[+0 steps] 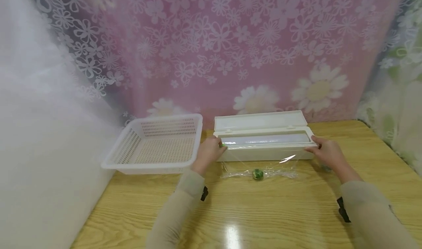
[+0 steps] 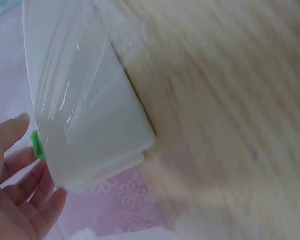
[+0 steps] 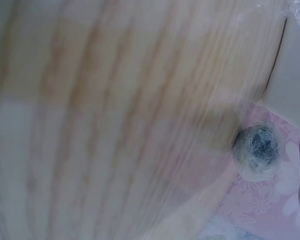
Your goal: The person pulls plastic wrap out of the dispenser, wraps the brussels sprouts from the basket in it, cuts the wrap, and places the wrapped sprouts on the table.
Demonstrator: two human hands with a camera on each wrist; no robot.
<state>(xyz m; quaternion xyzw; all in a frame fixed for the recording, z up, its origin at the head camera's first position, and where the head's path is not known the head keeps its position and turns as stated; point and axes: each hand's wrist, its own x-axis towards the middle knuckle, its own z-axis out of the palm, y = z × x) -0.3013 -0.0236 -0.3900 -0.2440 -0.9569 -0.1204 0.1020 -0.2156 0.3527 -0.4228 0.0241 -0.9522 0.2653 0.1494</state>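
Observation:
A white cling film dispenser box (image 1: 263, 153) stands on the table with its lid (image 1: 260, 121) raised, a roll of cling film (image 1: 273, 139) inside. Clear film hangs over its front onto the tabletop, where a small round green thing (image 1: 258, 174) lies at the film's crumpled edge. My left hand (image 1: 210, 152) is at the box's left end, fingers curled at the green slider (image 2: 37, 145) on its edge. At the right end, my right hand (image 1: 326, 153) grips the box corner between thumb and fingers. A round film-wrapped thing (image 3: 260, 150) with a dark core sits beside that end.
To the left stands a white perforated plastic basket (image 1: 151, 166), close to my left hand. The wood-grain table (image 1: 263, 212) reaches back to a pink flowered curtain (image 1: 214, 58). White sheeting (image 1: 43, 150) hangs along the left side.

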